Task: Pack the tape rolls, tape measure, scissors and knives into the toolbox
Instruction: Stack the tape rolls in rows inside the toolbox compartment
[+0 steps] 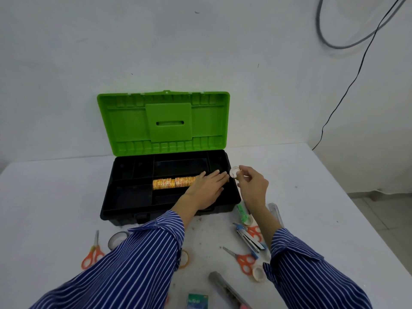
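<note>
Partly hidden: left hand (206, 189) covers tape stack (172, 182) end (toolbox (124, 210)).

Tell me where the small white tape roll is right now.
In the head view, the small white tape roll is pinched in the right hand, held above the right end of the open toolbox, just beyond the left hand's fingertips.

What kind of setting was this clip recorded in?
Probably a bare indoor workroom or recording space, not a home: a plain white table against a blank white wall, loose cables hanging down it, and a tiled floor at right.
</note>
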